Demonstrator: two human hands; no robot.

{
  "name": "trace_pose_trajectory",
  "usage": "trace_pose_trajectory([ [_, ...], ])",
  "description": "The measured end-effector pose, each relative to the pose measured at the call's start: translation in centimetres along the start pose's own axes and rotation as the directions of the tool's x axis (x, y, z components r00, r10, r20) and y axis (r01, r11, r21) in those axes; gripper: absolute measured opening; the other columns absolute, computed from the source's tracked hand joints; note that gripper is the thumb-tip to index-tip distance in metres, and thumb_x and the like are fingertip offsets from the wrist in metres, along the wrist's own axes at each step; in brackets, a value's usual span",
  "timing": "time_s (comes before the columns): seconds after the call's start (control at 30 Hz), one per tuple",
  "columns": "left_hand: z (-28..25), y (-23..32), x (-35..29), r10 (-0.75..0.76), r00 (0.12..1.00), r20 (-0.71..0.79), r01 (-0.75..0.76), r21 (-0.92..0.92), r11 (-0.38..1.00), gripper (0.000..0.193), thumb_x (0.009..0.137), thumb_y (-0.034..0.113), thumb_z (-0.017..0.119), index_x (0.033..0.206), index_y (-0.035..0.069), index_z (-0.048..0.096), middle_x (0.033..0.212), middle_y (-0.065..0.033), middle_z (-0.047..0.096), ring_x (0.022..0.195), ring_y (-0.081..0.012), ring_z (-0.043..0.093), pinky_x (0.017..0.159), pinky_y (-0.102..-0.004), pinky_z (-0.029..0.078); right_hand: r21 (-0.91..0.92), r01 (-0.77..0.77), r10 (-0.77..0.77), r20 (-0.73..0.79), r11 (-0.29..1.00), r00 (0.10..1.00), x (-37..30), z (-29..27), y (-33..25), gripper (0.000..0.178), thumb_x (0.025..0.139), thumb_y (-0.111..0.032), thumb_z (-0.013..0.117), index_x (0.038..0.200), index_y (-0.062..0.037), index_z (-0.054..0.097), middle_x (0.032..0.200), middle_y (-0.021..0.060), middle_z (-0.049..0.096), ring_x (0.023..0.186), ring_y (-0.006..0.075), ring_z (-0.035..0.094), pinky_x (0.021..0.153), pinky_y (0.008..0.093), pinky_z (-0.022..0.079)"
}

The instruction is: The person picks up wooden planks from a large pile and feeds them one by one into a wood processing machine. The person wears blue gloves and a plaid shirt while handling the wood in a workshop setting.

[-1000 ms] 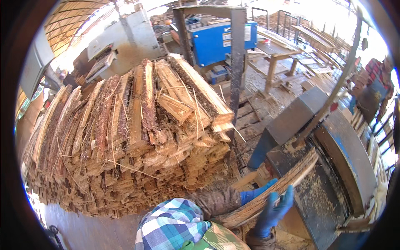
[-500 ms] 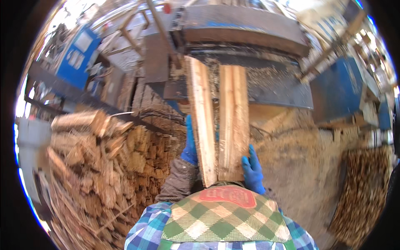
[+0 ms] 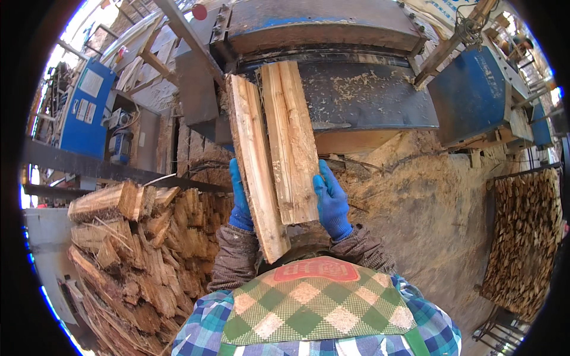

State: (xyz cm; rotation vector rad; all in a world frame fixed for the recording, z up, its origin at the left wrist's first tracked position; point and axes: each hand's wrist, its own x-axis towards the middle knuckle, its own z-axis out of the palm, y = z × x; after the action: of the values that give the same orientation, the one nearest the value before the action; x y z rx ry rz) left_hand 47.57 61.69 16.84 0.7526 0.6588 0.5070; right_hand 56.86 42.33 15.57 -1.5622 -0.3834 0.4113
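Note:
Two rough-sawn boards lie side by side before me, far ends leaning left. My left hand (image 3: 239,199), in a blue glove, grips the outer edge of the narrower left board (image 3: 254,154); its fingers go partly out of sight underneath. My right hand (image 3: 332,202), also blue-gloved, presses its thumb and fingers against the right edge of the wider board (image 3: 292,148). The left board reaches nearer to my body. Both far ends overlap the dark metal bed (image 3: 368,98) of a machine; I cannot tell whether they touch it.
A heap of split wood and bark slabs (image 3: 148,255) rises at my left. A blue cabinet (image 3: 88,110) stands far left, a blue box (image 3: 469,98) at the right. Stacked wood pieces (image 3: 522,237) are at far right. A slanted post (image 3: 190,38) rises beside the machine (image 3: 320,29).
The boards have swung leftward at their far ends and come nearer the machine bed. My right hand has moved forward along the wider board. The view has shifted as well.

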Motion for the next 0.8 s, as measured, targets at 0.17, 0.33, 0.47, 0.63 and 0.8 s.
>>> trace_pose_trajectory([
  [0.17, -0.1, -0.7, 0.0, -0.049, 0.996, 0.079, 0.039, 0.125, 0.991, 0.097, 0.091, 0.083, 0.038, 0.155, 0.01, 0.038, 0.138, -0.0193, 0.059, 0.111, -0.0279, 0.068, 0.092, -0.0404, 0.061, -0.53, 0.286, -0.271, 0.107, 0.798, 0.956, -0.8, -2.7, -3.4, 0.054, 0.105, -0.022, 0.059, 0.155, -0.009, 0.043, 0.078, 0.0167, 0.064, 0.056, 0.0202, 0.054, 0.053, 0.0366, 0.046],
  [0.33, 6.3, -3.8, -0.9, -0.26, 0.913, 0.314, 0.309, -0.116, 0.944, 0.098, 0.094, 0.082, 0.033, 0.155, 0.006, 0.034, 0.144, -0.0251, 0.05, 0.126, -0.0361, 0.057, 0.101, -0.0479, 0.055, -0.311, 0.563, -0.25, 0.663, 0.766, 0.705, -1.1, -4.5, -9.5, 0.056, 0.1, -0.018, 0.064, 0.152, -0.0079, 0.045, 0.085, 0.0173, 0.065, 0.066, 0.0319, 0.065, 0.058, 0.0409, 0.052],
  [0.47, 5.5, -6.7, -0.7, -0.242, 0.911, 0.334, 0.34, -0.276, 0.899, 0.111, 0.087, 0.09, 0.029, 0.157, 0.005, 0.03, 0.145, -0.0229, 0.052, 0.122, -0.0343, 0.06, 0.105, -0.049, 0.052, -0.128, 0.315, -0.285, 0.206, 0.941, 0.936, 2.2, -5.0, -4.2, 0.051, 0.102, -0.028, 0.063, 0.146, -0.0041, 0.051, 0.087, 0.0086, 0.068, 0.074, 0.0212, 0.065, 0.069, 0.0353, 0.054],
  [0.63, 12.8, -2.4, -3.9, -0.183, 0.967, 0.179, 0.196, -0.054, 0.979, 0.077, 0.103, 0.06, 0.044, 0.156, 0.005, 0.033, 0.155, -0.0202, 0.04, 0.14, -0.0292, 0.042, 0.116, -0.0434, 0.041, 0.295, -0.49, 0.275, 0.547, 0.82, 0.791, 12.2, -5.3, 1.3, 0.051, 0.106, -0.038, 0.054, 0.138, 0.0016, 0.054, 0.12, 0.0099, 0.066, 0.101, 0.0185, 0.065, 0.087, 0.0334, 0.055],
  [0.8, 8.3, -6.0, -3.1, -0.144, 0.935, 0.326, 0.256, -0.332, 0.908, 0.065, 0.108, 0.05, 0.04, 0.159, 0.011, 0.031, 0.16, -0.0128, 0.037, 0.142, -0.022, 0.043, 0.117, -0.0375, 0.04, 0.412, -0.398, 0.075, 0.612, 0.82, 0.788, 12.7, -0.9, -5.8, 0.07, 0.103, -0.05, 0.054, 0.145, 0.0043, 0.042, 0.132, 0.0209, 0.058, 0.112, 0.0306, 0.062, 0.096, 0.0431, 0.054],
])
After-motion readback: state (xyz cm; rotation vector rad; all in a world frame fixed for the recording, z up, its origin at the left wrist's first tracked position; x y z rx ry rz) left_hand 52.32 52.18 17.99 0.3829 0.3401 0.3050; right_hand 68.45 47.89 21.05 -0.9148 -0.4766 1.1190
